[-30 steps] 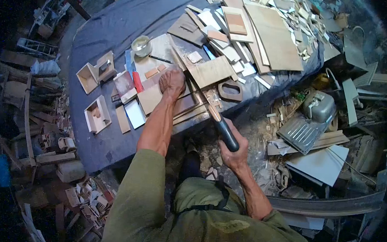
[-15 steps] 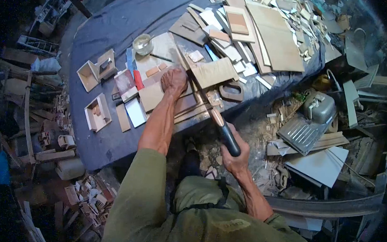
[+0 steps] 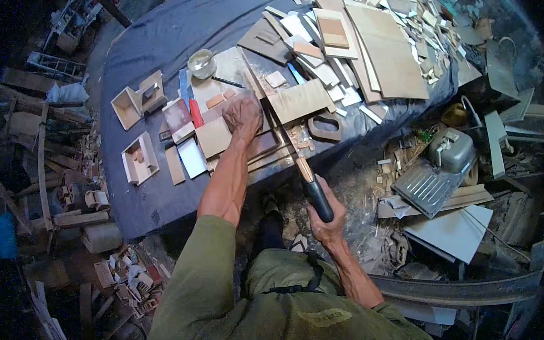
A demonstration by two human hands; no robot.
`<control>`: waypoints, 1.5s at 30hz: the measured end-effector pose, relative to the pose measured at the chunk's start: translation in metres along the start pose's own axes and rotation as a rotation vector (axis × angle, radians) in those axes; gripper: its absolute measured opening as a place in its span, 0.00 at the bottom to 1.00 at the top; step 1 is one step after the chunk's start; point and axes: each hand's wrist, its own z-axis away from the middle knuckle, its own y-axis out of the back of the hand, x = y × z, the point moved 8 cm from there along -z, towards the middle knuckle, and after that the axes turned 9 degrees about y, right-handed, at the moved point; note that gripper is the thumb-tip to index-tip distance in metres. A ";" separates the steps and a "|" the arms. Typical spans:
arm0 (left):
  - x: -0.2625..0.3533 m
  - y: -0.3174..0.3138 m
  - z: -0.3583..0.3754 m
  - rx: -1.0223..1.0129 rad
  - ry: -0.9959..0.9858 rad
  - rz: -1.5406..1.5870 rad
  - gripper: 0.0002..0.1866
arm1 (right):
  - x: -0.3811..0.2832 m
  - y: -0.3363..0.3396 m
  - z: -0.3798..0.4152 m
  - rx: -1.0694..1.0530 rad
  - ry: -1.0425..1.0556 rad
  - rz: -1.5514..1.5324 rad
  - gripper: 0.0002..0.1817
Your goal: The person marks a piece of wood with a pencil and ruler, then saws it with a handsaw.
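Note:
My right hand (image 3: pixel 327 218) is wrapped round the black handle of a handsaw (image 3: pixel 318 199), just off the table's front edge. Its thin blade points away from me, up to the wood at the edge. My left hand (image 3: pixel 243 113) is closed in a fist and presses down on a wooden board (image 3: pixel 266 142) beside the blade; its fingertips are hidden. Left of that hand lie a light wood block (image 3: pixel 214 138) and small reddish wood pieces (image 3: pixel 214 100). A loop-shaped wooden handle (image 3: pixel 325 128) sits right of the blade, near sawdust and offcuts.
The dark-covered table (image 3: pixel 149 44) carries small wooden boxes (image 3: pixel 139 157), a glass jar (image 3: pixel 201 64), a red-handled tool (image 3: pixel 196 112) and a thin plywood piece (image 3: pixel 301 101). Large panels (image 3: pixel 388 52) and many scraps are heaped at the far right. A metal sink (image 3: pixel 451 150) stands among floor debris.
My right hand has drawn the saw slightly back toward me, so more blade shows ahead of the handle. My left hand stays pressed on the wood.

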 end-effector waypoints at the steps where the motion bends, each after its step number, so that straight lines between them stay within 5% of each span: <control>1: -0.006 -0.009 0.001 -0.014 -0.035 -0.004 0.15 | 0.002 0.000 0.001 -0.013 -0.029 -0.018 0.35; 8: -0.015 -0.012 0.023 0.503 -0.241 0.074 0.14 | -0.016 0.014 0.005 -0.038 -0.091 -0.033 0.34; 11: -0.020 -0.033 -0.005 -0.174 0.124 0.076 0.21 | -0.047 0.044 0.040 -0.062 -0.076 0.022 0.34; 16: -0.001 0.001 0.004 -0.095 0.067 0.002 0.22 | -0.065 0.065 0.075 -0.051 -0.065 0.138 0.35; 23: -0.004 -0.002 -0.007 -0.185 0.165 0.062 0.26 | -0.020 -0.001 -0.012 -0.037 -0.079 0.035 0.35; 27: -0.001 0.010 -0.002 -0.097 0.151 0.029 0.27 | -0.030 0.018 0.018 0.009 0.052 0.044 0.34; 33: 0.007 0.024 0.013 0.034 0.031 -0.006 0.19 | -0.055 0.065 0.079 -0.009 -0.021 0.115 0.33; 38: -0.008 -0.005 -0.002 -0.307 0.150 0.016 0.22 | -0.027 0.008 -0.010 -0.058 -0.113 0.054 0.35; 41: -0.001 0.002 -0.003 -0.207 0.117 0.066 0.19 | -0.029 0.008 -0.005 -0.048 -0.073 0.031 0.35; 42: 0.004 0.014 0.005 -0.029 -0.005 0.041 0.19 | -0.032 0.015 0.005 -0.045 -0.053 0.027 0.35; 45: 0.000 0.003 -0.002 -0.100 0.082 0.060 0.18 | -0.064 0.048 0.047 -0.020 -0.012 0.052 0.35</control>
